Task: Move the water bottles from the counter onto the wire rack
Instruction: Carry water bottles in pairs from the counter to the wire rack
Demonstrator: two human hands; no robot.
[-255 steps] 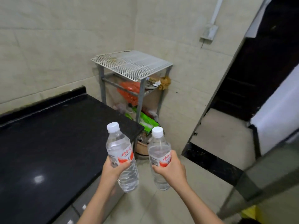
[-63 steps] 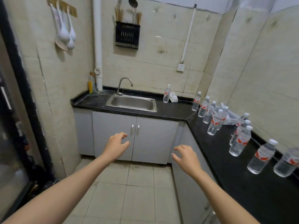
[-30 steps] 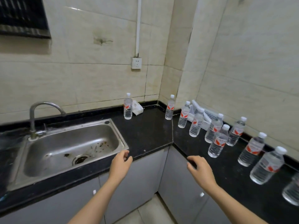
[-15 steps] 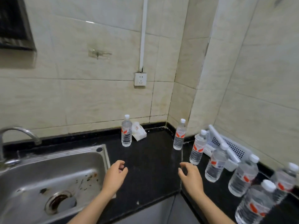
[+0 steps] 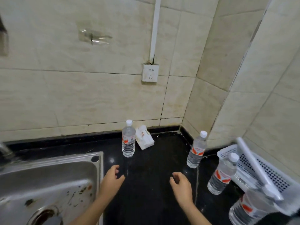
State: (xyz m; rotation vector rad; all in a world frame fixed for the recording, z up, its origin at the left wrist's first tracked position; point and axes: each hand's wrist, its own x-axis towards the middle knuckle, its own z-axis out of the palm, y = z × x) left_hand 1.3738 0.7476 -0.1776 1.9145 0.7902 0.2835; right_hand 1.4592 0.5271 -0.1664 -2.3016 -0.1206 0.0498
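Several clear water bottles with white caps and red-and-white labels stand on the black counter. One bottle stands near the back wall, another in the corner, a third to the right, and one more at the lower right edge. My left hand hovers over the counter below the back bottle, fingers loosely curled, holding nothing. My right hand hovers left of the corner bottle, also empty. The wire rack is out of view.
A steel sink fills the lower left. A small white packet leans by the back bottle. A white perforated basket with a white bar across it sits at the right. A wall socket is above.
I placed both carried bottles out of view, then turned back and walked up to the sink counter. Both empty hands have reached forward over the counter toward the bottles.
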